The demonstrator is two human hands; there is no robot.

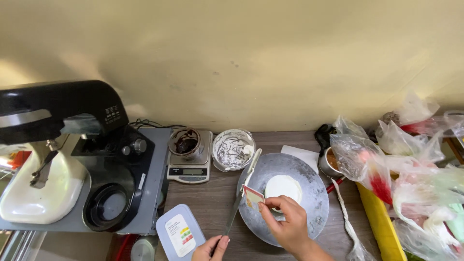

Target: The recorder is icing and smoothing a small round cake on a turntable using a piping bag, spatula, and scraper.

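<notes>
A small round white-frosted cake (284, 187) sits on a grey metal turntable (314, 193). My right hand (286, 223) rests beside the cake and pinches a small flat card scraper (253, 197) against its left side. My left hand (211, 248), at the bottom edge, grips the handle of a long palette knife (241, 193) whose cream-smeared blade lies over the turntable's left rim.
A black stand mixer (67, 145) with a white bowl stands at left. A kitchen scale (189, 166) carries a jar of chocolate (184, 143); a cream-smeared bowl (233, 149) is beside it. A lidded container (179, 234) lies near front. Plastic bags (411, 169) crowd the right.
</notes>
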